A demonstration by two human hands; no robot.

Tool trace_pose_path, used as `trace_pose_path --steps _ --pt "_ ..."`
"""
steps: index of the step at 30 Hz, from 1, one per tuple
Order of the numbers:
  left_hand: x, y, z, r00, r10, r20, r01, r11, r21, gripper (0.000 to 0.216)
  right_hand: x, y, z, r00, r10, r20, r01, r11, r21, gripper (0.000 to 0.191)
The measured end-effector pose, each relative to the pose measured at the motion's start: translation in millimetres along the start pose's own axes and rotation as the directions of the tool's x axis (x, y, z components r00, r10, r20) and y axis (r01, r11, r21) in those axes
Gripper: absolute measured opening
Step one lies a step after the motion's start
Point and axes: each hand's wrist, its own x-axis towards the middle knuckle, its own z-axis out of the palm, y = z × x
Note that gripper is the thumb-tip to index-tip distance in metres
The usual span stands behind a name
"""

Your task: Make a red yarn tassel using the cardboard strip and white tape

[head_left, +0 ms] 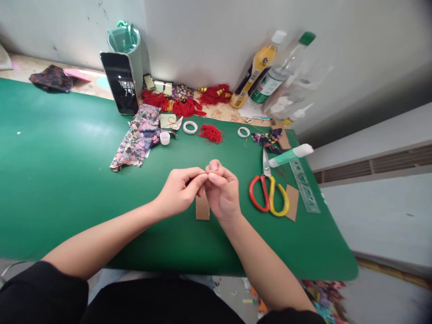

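Note:
My left hand [180, 189] and my right hand [221, 191] meet above the green mat [67, 180], fingers pinched together. Between the fingertips shows a small bit of red thread [206, 173]. A brown cardboard strip [202, 209] lies on the mat just under the hands. Scissors [268, 193] with one red and one yellow handle lie to the right of my right hand. A loose bundle of red thread [211, 133] sits farther back on the mat.
Floral fabric [138, 137], a small white cap [164, 138], two tape rolls [190, 127], a glue tube [290, 155] and a clear ruler [305, 186] lie around. A phone [119, 83], a teal cup [126, 45], red tassels [187, 107] and bottles [266, 72] stand by the wall.

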Motion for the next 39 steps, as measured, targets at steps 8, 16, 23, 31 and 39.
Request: trace_pose_path --steps 8,16,23,31,39 --pt "2 -2 0 0.991 0.124 -0.042 -0.114 0.977 0.180 0.031 -4 5 0 0.973 -0.199 -0.119 0.178 0.970 -0.166 0.022" --pt "4 -8 -4 0.968 0.251 -0.024 -0.228 0.912 0.342 0.029 -2 12 -6 0.909 -0.412 -0.065 0.357 0.849 -0.390 0.022" --pt "5 -8 -6 0.966 0.258 -0.013 -0.234 0.895 0.379 0.028 0 11 -5 0.932 -0.354 -0.074 0.288 0.851 -0.439 0.025" --pt "7 -9 -6 0.972 0.234 -0.016 -0.210 0.901 0.379 0.030 2 7 -5 0.900 -0.434 -0.038 0.346 0.767 -0.541 0.022" --pt "7 -21 -4 0.944 0.329 0.004 -0.288 0.822 0.492 0.025 3 10 -6 0.935 -0.339 -0.104 0.234 0.810 -0.537 0.027"
